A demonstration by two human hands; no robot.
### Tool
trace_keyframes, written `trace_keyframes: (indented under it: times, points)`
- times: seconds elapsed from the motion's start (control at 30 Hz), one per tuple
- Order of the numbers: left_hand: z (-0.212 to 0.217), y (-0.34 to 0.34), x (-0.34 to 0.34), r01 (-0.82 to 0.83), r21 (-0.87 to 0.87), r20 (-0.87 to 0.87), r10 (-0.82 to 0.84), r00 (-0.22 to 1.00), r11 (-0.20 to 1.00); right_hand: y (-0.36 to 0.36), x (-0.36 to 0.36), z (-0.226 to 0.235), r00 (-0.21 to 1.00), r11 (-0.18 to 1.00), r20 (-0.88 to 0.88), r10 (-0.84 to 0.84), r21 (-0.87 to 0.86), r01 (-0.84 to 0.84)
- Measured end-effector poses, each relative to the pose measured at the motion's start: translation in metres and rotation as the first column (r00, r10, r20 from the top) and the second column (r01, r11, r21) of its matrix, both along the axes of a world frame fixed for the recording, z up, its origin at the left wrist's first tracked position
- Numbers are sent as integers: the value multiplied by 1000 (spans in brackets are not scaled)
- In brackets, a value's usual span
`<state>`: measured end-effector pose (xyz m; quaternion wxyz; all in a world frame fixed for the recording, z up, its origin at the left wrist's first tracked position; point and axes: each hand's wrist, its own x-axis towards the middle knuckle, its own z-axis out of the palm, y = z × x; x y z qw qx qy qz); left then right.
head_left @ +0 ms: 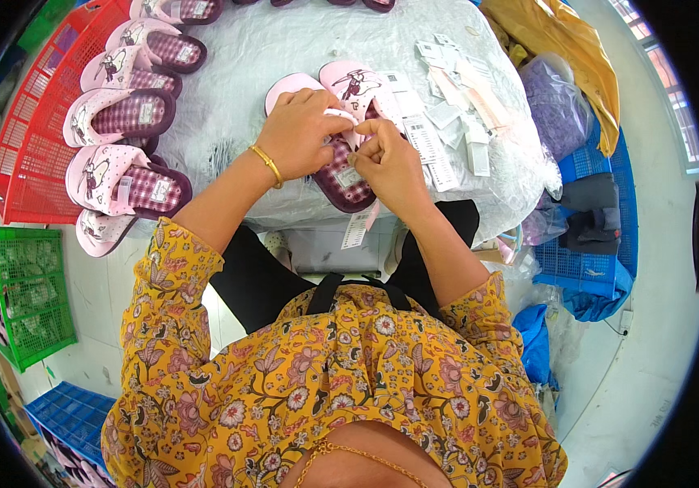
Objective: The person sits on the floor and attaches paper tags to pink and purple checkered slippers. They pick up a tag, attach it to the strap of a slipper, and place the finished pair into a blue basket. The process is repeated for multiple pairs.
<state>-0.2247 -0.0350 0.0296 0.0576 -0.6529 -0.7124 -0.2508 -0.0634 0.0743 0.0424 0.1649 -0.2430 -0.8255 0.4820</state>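
Note:
A pair of pink slippers with checked maroon insoles lies in front of me on the plastic-covered table. My left hand [305, 130] is closed over the front of the left slipper [345, 180], gripping the edge of its pink upper. Close beside it, my right hand [388, 165] is closed in a pinch at that edge; what its fingertips hold is too small to make out. The other slipper [359, 84] lies just behind, partly covered by my hands. A white paper tag [357, 230] hangs at the near end of the slipper, over the table edge.
Several matching slippers [136, 180] line the table's left side, beside a red basket [28, 154]. White tags and slips [447, 102] lie scattered right of my hands. A blue basket [622, 211] with dark items stands at right; a green crate [34, 297] stands at left.

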Motion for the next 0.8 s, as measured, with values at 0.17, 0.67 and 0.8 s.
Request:
trace_keyframes:
  times: [0.17,0.67,0.8]
  points:
    - [-2,5,-2,0,-43,49,2,999,999,2,-9,-9,999,973,48,22,227,-33]
    - [-8,4,0,11,36,88,-14,996,999,15,-24,-16,990,923,136,28,378,-78]
    - [-6,6,0,-3,7,92,2,996,1000,14,-26,-17,990,928,144,-10,371,-45]
